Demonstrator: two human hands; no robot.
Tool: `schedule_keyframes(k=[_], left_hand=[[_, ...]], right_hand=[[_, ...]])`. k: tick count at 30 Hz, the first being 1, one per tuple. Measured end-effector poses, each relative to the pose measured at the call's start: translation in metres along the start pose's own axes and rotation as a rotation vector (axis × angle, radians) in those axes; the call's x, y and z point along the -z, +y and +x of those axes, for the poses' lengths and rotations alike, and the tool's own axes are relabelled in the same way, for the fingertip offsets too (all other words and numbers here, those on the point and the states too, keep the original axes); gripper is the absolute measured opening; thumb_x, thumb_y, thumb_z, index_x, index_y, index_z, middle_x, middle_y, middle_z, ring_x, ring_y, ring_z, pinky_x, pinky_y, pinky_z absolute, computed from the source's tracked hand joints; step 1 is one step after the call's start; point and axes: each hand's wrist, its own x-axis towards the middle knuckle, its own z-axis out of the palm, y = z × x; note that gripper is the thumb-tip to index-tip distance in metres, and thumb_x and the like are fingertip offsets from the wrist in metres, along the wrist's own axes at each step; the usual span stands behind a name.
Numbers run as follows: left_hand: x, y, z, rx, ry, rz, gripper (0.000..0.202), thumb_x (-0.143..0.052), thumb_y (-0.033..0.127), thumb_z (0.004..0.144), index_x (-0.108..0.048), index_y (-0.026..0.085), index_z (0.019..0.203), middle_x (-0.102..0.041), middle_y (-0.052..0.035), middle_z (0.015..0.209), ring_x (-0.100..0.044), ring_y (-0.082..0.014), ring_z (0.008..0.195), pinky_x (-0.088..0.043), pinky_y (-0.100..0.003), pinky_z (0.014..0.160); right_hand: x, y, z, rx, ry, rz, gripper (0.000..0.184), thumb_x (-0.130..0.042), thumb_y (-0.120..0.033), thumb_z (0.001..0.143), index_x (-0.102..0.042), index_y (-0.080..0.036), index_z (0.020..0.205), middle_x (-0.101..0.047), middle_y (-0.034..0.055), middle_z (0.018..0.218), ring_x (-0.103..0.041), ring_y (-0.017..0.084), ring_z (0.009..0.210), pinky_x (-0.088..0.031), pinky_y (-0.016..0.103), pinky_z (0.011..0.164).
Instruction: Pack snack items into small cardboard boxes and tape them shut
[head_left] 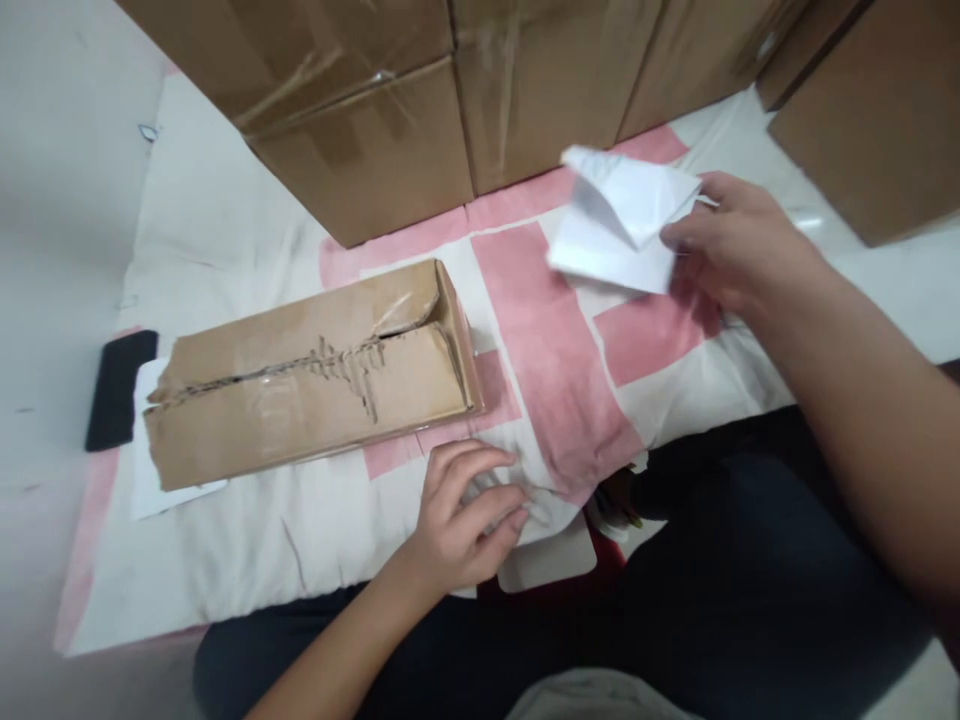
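Pinched by its right edge, a folded white sheet of paper is in my right hand, held over the pink and white cloth. The paper is slightly blurred, with its fold fanned apart. My left hand hovers at the cloth's front edge, fingers curled but apart, holding nothing. Just beyond it lies a long cardboard box with a torn left end and a ragged seam along its top. Under that torn end, another white sheet sticks out.
A dark phone-like slab lies at the far left by the wall. Large taped cardboard boxes stand along the back, and another carton stands at the right. Pink and white patterned cloth covers the surface.
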Motion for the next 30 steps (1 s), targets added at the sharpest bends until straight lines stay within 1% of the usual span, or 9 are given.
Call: schedule_keyframes(k=[3, 7, 10, 14, 17, 20, 23, 27, 30], left_hand=[[0.000, 0.001, 0.003, 0.014, -0.007, -0.026, 0.006, -0.064, 0.015, 0.091, -0.063, 0.019, 0.095, -0.063, -0.0091, 0.109, -0.058, -0.0232, 0.102, -0.052, -0.041, 0.086], [0.000, 0.001, 0.005, 0.045, -0.023, -0.051, 0.005, -0.061, 0.014, 0.093, -0.060, 0.018, 0.094, -0.065, -0.0085, 0.104, -0.059, -0.0215, 0.098, -0.051, -0.039, 0.083], [0.001, 0.001, 0.003, 0.069, -0.007, -0.038, 0.005, -0.056, 0.017, 0.097, -0.060, 0.019, 0.094, -0.065, -0.0084, 0.103, -0.059, -0.0207, 0.096, -0.051, -0.038, 0.082], [0.003, 0.000, 0.003, 0.077, 0.027, -0.030, 0.012, -0.055, 0.027, 0.100, -0.059, 0.019, 0.093, -0.064, -0.0081, 0.101, -0.061, -0.0197, 0.094, -0.052, -0.036, 0.080], [0.003, 0.000, 0.004, 0.046, 0.042, -0.030, 0.013, -0.059, 0.031, 0.099, -0.058, 0.018, 0.097, -0.065, -0.0079, 0.100, -0.062, -0.0192, 0.093, -0.053, -0.036, 0.079], [-0.002, 0.000, 0.006, 0.013, 0.072, -0.011, 0.014, -0.064, 0.029, 0.096, -0.057, 0.017, 0.100, -0.066, -0.0077, 0.099, -0.064, -0.0185, 0.091, -0.054, -0.035, 0.078], [-0.004, 0.000, 0.008, 0.021, 0.091, -0.029, 0.020, -0.067, 0.032, 0.094, -0.056, 0.018, 0.103, -0.067, -0.0070, 0.098, -0.064, -0.0184, 0.090, -0.055, -0.035, 0.077], [0.026, -0.011, 0.001, -0.114, 0.148, 0.151, 0.018, -0.071, 0.032, 0.090, -0.056, 0.023, 0.096, -0.064, -0.0029, 0.093, -0.062, -0.0189, 0.088, -0.053, -0.036, 0.079], [0.074, -0.032, -0.008, -0.198, 0.289, 0.391, 0.039, -0.084, 0.030, 0.071, -0.059, 0.035, 0.101, -0.058, 0.0024, 0.102, -0.057, -0.0203, 0.096, -0.046, -0.036, 0.087]], right_hand=[[0.001, -0.001, 0.010, -0.240, 0.201, 0.112, 0.072, -0.060, -0.002, 0.081, -0.036, -0.013, 0.148, -0.044, 0.0273, 0.145, -0.066, 0.012, 0.077, -0.052, 0.031, 0.067], [-0.020, -0.019, -0.023, -0.010, 0.196, -0.083, 0.049, -0.065, -0.005, 0.077, -0.059, -0.016, 0.125, -0.058, 0.0160, 0.129, -0.062, 0.012, 0.072, -0.051, 0.030, 0.063], [-0.041, -0.038, -0.067, -0.001, -0.366, 0.075, 0.012, -0.062, -0.020, 0.085, -0.065, -0.016, 0.096, -0.067, 0.0043, 0.081, -0.061, 0.013, 0.061, -0.049, 0.026, 0.056], [-0.062, -0.053, -0.116, -0.453, -1.316, 0.248, 0.030, -0.055, -0.042, 0.091, -0.067, -0.015, 0.095, -0.073, 0.0055, 0.079, -0.054, 0.007, 0.044, -0.030, 0.017, 0.037], [-0.073, -0.053, -0.127, -0.650, -1.565, 0.338, 0.027, -0.056, -0.040, 0.088, -0.065, -0.015, 0.087, -0.072, 0.0038, 0.072, -0.048, 0.005, 0.036, -0.021, 0.016, 0.031], [-0.077, -0.050, -0.122, -0.632, -1.507, 0.377, 0.013, -0.060, -0.029, 0.082, -0.061, -0.017, 0.081, -0.068, 0.0000, 0.067, -0.045, 0.005, 0.035, -0.017, 0.017, 0.031], [-0.075, -0.049, -0.108, -0.387, -1.402, 0.312, 0.012, -0.054, -0.027, 0.086, -0.059, -0.017, 0.080, -0.066, -0.0014, 0.067, -0.045, 0.006, 0.039, -0.025, 0.020, 0.038], [-0.068, -0.045, -0.085, 0.327, -0.733, -0.159, 0.022, -0.050, -0.027, 0.094, -0.059, -0.017, 0.078, -0.065, 0.0017, 0.073, -0.056, 0.012, 0.063, -0.037, 0.026, 0.061], [-0.067, -0.039, -0.072, 0.577, -0.523, -0.398, 0.027, -0.045, -0.029, 0.100, -0.065, -0.017, 0.087, -0.070, 0.0056, 0.089, -0.060, 0.017, 0.078, -0.037, 0.029, 0.069]])
